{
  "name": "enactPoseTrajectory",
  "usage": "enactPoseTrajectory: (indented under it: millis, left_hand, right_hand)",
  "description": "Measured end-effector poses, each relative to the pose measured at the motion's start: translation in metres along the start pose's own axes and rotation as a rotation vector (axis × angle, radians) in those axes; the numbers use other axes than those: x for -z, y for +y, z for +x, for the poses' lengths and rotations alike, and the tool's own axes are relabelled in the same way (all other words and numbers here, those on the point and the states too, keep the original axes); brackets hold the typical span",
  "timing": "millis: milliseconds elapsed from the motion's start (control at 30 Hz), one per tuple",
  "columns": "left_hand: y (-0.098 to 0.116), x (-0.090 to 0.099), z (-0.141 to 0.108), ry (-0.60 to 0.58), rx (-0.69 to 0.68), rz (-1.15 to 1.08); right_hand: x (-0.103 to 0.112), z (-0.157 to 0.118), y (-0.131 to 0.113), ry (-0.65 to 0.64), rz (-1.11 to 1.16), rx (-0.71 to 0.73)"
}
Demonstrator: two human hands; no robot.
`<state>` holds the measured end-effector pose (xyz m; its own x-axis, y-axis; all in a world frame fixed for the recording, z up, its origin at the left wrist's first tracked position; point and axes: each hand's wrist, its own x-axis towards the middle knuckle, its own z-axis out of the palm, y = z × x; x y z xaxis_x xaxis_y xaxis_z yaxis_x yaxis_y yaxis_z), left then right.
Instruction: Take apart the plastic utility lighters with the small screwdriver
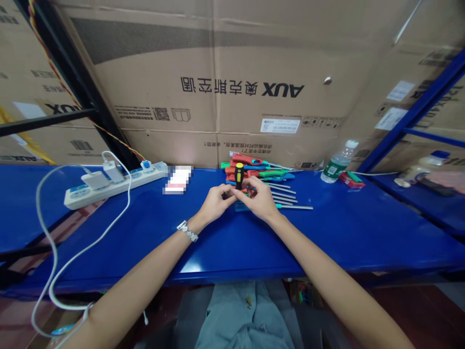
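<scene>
Behind the pile of tools (250, 160), a large cardboard box (218, 53) is seen, its lettering turned upside down. The pile is borne by a blue table (327, 242); its coloured handles are gathered at the left, and metal shafts are pointed right. To the left of the pile, a white power strip (119, 188) is filled with plugs. To its right, a bottle (331, 168) with a green label is stood upright. At the pile's near left side, the left hand (215, 202) and right hand (260, 199) are brought together. There a black-and-yellow screwdriver (239, 175) is held handle up, its lower part hidden, pinched by the right fingers; whether it is also gripped by the left fingertips cannot be told.
</scene>
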<state>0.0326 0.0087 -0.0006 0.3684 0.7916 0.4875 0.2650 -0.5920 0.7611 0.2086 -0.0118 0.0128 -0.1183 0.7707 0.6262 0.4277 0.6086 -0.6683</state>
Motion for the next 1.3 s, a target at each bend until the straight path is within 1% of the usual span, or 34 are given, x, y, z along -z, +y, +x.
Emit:
enactPoseTrajectory:
  millis: [200, 300, 367, 533, 600, 700, 800, 900, 1033, 1167, 1300]
  left_hand:
    - [-0.004, -0.007, 0.0, 0.102, 0.058, -0.03]
    - [-0.001, -0.007, 0.002, 0.109, 0.067, 0.008]
    - [0.003, -0.003, 0.002, 0.068, 0.036, 0.058]
    - [0.008, 0.014, 0.001, -0.102, -0.099, 0.173]
    - [0.007, 0.019, -0.001, -0.173, -0.118, 0.197]
    - [0.005, 0.023, -0.005, -0.269, -0.12, 0.258]
    - [0.008, 0.022, -0.006, -0.297, -0.128, 0.411]
    - [0.011, 0.016, -0.006, -0.327, -0.131, 0.549]
    - [0.01, 0.006, -0.003, -0.385, -0.153, 0.636]
    - [0.012, -0.001, -0.001, -0.4, -0.159, 0.703]
    - [0.017, -0.005, 0.0, -0.408, -0.148, 0.808]
  right_hand:
    - [-0.006, 0.0, -0.003, 0.018, 0.018, -0.041]
    - [-0.006, 0.001, -0.003, 0.029, 0.026, -0.034]
    - [-0.004, 0.002, -0.003, 0.028, 0.019, -0.025]
    - [0.002, 0.002, -0.003, 0.021, 0.018, -0.009]
    - [0.004, 0.002, -0.004, 0.017, 0.025, -0.011]
    - [0.004, 0.001, -0.005, 0.002, 0.066, -0.053]
    - [0.003, 0.001, -0.004, -0.014, 0.153, -0.108]
    - [0.001, 0.001, -0.002, -0.034, 0.274, -0.173]
    - [0.0, 0.001, -0.002, -0.042, 0.346, -0.27]
    - [0.002, 0.004, 0.003, 0.04, 0.401, -0.326]
    - [0.006, 0.007, 0.012, 0.125, 0.466, -0.394]
